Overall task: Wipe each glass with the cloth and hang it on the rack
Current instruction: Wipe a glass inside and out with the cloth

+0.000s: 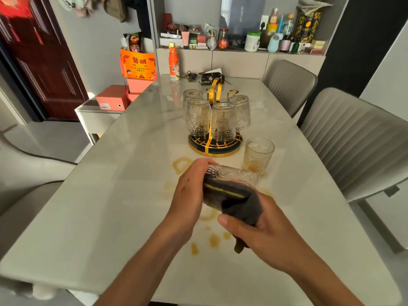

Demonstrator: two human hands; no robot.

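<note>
Embossed glass (229, 175) lying sideways, dark cloth (240, 206) stuffed inside.

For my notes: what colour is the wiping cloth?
Dark grey cloth with a yellow stripe; head view.

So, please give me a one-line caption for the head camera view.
Left hand holds a glass sideways while right hand wipes inside with a dark cloth.

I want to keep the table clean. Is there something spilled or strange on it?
Yes. Amber rings and drops of liquid stain the table under the hands and near the rack. The upright glass beside the rack also shows amber residue at its bottom, so it looks not yet wiped.
</note>
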